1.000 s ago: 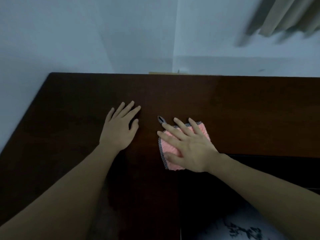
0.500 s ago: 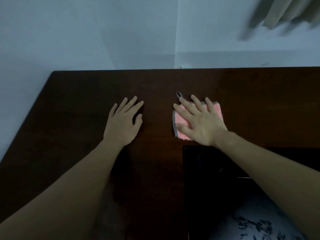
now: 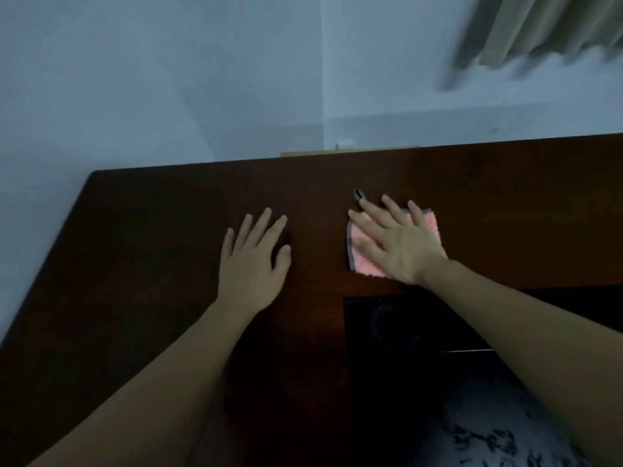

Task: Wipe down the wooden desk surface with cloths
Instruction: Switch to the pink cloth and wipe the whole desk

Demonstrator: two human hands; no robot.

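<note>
The left hand [image 3: 251, 261] lies flat on the desk [image 3: 141, 251], left of the right hand [image 3: 397, 244] and apart from it, with bare desk between the two. The right hand lies flat on a cloth [image 3: 362, 254] that rests on the desk, and the cloth's hanging loop [image 3: 358, 194] sticks out at its far left corner, just beyond the fingertips. Walls [image 3: 168, 79] meet in a corner behind the desk's far edge, a curtain [image 3: 546, 25] hangs at upper right, and an open recess [image 3: 404, 365] drops below the desk's near edge under the right forearm.

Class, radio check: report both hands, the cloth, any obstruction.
Left hand flat on desk, empty. Right hand flat, pressing pink cloth. Nothing in the way on the desktop.
</note>
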